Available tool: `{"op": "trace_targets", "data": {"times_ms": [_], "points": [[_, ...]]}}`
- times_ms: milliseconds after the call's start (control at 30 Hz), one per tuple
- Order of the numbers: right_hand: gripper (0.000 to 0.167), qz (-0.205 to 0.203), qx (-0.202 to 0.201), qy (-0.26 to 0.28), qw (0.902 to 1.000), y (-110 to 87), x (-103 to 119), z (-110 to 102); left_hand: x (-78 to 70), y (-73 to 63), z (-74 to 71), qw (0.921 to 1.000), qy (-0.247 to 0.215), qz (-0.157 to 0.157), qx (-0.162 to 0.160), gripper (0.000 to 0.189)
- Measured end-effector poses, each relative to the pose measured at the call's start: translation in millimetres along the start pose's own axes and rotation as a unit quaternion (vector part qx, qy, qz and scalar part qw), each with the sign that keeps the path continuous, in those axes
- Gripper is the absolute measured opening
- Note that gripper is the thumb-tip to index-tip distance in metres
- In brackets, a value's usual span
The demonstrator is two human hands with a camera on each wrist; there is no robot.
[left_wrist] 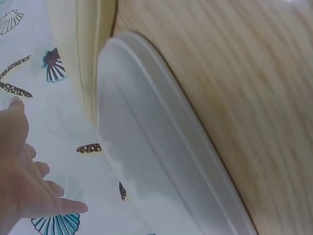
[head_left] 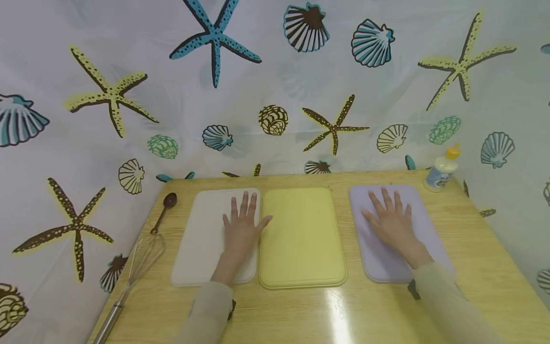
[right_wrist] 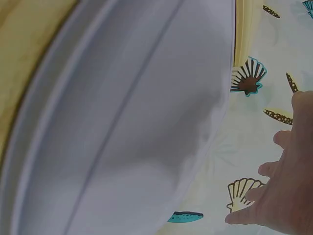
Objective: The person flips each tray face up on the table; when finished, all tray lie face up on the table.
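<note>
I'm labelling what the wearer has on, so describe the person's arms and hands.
Both arms wear long, pale beige sleeves: the left sleeve and the right sleeve each reach about to the wrist. A small dark piece shows beside the left one, another dark piece beside the right; their purpose is unclear. The left hand and right hand are bare, with no gloves or rings visible.

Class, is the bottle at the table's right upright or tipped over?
Upright: the bottle stands on the table, its yellow cap uppermost.

You spread your left hand (left_wrist: 19, 181) before a shell-printed cloth (left_wrist: 54, 132). A white board (left_wrist: 151, 147) lies beside a yellow board (left_wrist: 88, 44) on the wooden table (left_wrist: 244, 98).
</note>
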State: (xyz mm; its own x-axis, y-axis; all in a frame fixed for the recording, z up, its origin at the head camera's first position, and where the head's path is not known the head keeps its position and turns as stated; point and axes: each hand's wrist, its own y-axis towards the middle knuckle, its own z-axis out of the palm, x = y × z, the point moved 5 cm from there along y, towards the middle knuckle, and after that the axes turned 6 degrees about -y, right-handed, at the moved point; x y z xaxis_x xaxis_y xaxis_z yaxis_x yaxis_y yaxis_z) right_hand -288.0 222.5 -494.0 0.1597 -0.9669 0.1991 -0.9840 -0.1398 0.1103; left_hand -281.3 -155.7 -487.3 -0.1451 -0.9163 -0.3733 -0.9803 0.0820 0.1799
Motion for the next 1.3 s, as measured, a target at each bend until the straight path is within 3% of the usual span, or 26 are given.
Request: {"op": "trace_targets", "data": {"times_ms": [500,833,1033,1133,1300], "points": [[0.064,0.010,0.006,0.006,0.9999,-3.0,-15.2,2.6,-52.2,2.8,20.6,0.9978,-0.004,0.063,-0.022,0.076],[0.065,0.033,0.008,-0.006,0.9994,-8.9,-29.8,5.7,-70.5,6.6,30.2,0.9978,0.010,0.063,-0.019,0.074],[0.064,0.037,0.015,-0.008,0.9992,-12.0,-39.2,3.9,-81.0,8.5,45.7,0.9980,0.032,0.054,-0.005,0.073],[0.065,0.038,0.015,-0.007,0.9991,-12.8,-43.9,2.7,-88.9,7.7,51.2,0.9986,0.019,0.050,-0.001,0.071],[0.065,0.043,0.015,-0.004,0.9990,-16.1,-52.4,2.6,-105.4,6.8,55.0,0.9972,-0.007,0.073,-0.011,0.068]]}}
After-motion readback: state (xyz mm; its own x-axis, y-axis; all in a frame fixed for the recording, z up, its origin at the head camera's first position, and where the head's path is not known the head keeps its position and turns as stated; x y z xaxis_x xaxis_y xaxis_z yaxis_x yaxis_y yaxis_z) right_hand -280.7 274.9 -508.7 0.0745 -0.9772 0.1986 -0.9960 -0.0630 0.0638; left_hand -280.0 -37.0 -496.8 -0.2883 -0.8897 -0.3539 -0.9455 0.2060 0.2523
